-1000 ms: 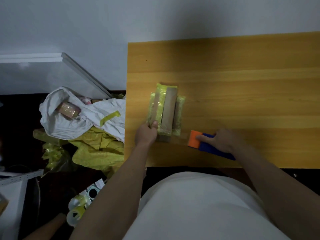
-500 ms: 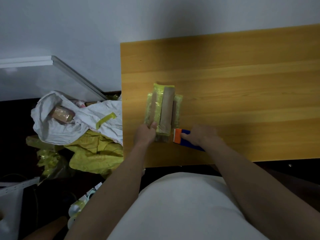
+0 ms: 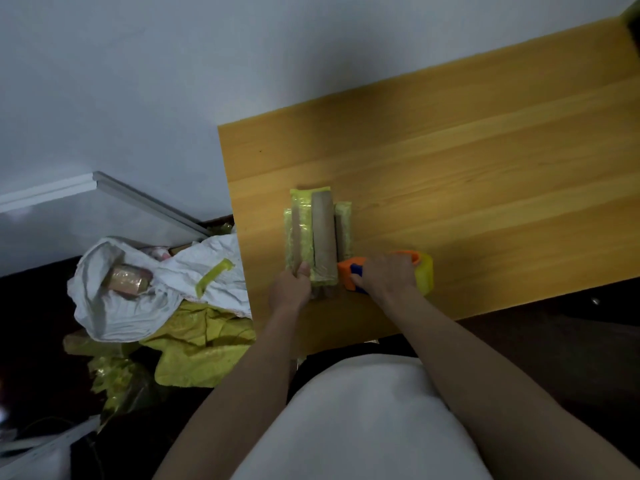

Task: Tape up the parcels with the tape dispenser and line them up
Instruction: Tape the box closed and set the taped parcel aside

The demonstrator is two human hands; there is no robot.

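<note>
Far to my left, off the table, a white sack (image 3: 138,299) slumps open on the dark floor with a brown, taped packet (image 3: 126,279) showing in its mouth and a strip of yellow tape (image 3: 213,277) stuck to its side. Under and below it lies a heap of crumpled yellow wrapping (image 3: 194,348).

The wooden table (image 3: 467,174) begins just to the right of that. Near its left edge sits the bundle of parcels (image 3: 318,233), long brown blocks pressed side by side and wrapped in yellowish tape, lying lengthwise away from me. The middle one stands tallest and reaches furthest back.

My left hand (image 3: 290,292) holds the near end of the bundle at its left side: the thumb lies on top of the leftmost block and the other fingers curl down over the end, so I am gripping it.

Just to the right, my right hand (image 3: 386,276) is closed round the tape dispenser (image 3: 349,273), fingers wrapped over its blue handle. Its orange head touches the near right corner of the bundle. The yellow tape roll (image 3: 424,273) sticks out past my knuckles on the right, standing on the tabletop.
</note>
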